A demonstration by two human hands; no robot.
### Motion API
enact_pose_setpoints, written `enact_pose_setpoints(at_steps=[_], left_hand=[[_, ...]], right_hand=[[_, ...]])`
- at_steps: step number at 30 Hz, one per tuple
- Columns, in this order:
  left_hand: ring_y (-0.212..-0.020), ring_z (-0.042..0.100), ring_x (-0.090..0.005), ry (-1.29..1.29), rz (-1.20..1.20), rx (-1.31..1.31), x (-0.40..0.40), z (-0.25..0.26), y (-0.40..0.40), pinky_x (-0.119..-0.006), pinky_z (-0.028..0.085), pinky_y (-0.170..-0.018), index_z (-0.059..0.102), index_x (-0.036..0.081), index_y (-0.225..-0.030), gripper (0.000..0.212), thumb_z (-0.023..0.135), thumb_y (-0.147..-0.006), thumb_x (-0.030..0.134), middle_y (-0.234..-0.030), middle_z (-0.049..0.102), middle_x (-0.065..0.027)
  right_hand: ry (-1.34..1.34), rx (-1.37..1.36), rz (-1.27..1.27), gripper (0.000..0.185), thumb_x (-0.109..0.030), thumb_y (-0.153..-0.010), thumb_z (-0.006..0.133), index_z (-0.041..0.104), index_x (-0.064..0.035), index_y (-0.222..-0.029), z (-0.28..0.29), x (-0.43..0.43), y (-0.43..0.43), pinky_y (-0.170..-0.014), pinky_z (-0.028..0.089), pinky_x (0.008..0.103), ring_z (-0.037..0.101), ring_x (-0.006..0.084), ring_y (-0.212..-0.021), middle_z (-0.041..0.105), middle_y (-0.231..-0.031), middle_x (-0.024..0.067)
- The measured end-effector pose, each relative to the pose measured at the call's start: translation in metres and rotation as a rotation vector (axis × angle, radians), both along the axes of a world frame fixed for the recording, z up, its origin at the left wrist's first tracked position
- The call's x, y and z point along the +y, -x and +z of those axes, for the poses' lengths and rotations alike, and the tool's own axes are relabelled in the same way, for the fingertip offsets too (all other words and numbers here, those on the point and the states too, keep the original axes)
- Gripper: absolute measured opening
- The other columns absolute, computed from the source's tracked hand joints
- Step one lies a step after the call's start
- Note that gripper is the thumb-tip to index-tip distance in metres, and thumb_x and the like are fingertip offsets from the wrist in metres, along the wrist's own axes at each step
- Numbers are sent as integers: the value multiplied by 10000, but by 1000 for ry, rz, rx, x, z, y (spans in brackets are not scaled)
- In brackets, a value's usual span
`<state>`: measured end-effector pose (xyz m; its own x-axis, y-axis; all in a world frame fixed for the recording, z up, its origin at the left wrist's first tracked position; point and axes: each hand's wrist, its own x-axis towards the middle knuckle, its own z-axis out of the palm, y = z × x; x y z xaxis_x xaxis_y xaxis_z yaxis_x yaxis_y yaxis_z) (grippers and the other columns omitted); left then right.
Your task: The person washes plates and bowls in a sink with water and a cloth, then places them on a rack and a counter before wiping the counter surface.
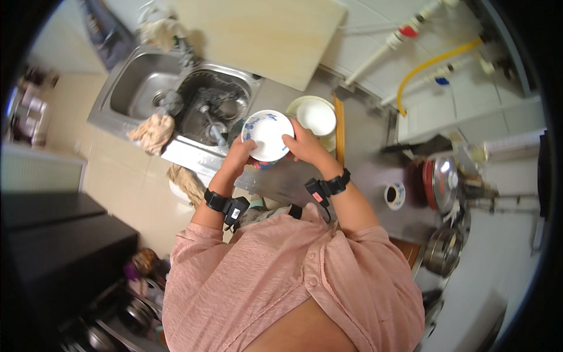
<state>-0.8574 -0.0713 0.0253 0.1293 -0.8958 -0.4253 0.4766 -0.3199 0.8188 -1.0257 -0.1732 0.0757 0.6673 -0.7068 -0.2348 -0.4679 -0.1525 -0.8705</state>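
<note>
Between both hands I hold a white plate [269,136] with a blue floral pattern near its rim. My left hand [239,154] grips its left edge, thumb on the upper face. At the right edge my right hand [305,143] has its thumb over the rim and the fingers beneath. Part of something blue and red shows under the plate, too covered to name. Just beyond my right hand a white bowl [316,117] rests on a pale green plate [299,102]. The right sink basin [193,127], left of the plate, holds water and a pale-handled utensil [215,132].
An empty-looking left basin [136,88] adjoins it. A crumpled cloth [152,132] hangs on the sink's front edge. Wooden chopsticks [339,132] lie right of the bowl. Farther right stand a small patterned cup with dark contents [395,196] and a red lidded pot [440,182].
</note>
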Motion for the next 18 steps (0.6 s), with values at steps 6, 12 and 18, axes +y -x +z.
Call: enact_pose_setpoints(at_steps=[6, 12, 18], left_hand=[[-419, 552, -156, -18, 187, -95, 77, 11, 19, -258, 435, -337, 433, -7, -1168, 427, 451, -761, 121, -672, 591, -100], [-342, 458, -125, -130, 639, -119, 216, 32, 85, -250, 342, -288, 479, -25, -1089, 402, 425, -709, 95, -577, 529, -74], [-341, 465, -137, -251, 955, -186, 346, 36, 158, -259, 349, -285, 512, -24, -1020, 366, 413, -695, 112, -552, 510, -69]], right_hand=[[235, -9, 287, 412, -188, -817, 452, 423, 9, -1177, -4, 31, -8, -746, 448, 490, 556, 465, -867, 589, -903, 297], [27, -52, 632, 401, -167, -806, 435, 429, 6, -1168, -9, 132, -12, -510, 502, 377, 621, 281, -532, 619, -712, 197], [-157, -94, 1007, 371, -153, -780, 449, 439, 55, -1088, -2, 253, -4, -468, 498, 336, 607, 234, -516, 610, -734, 189]])
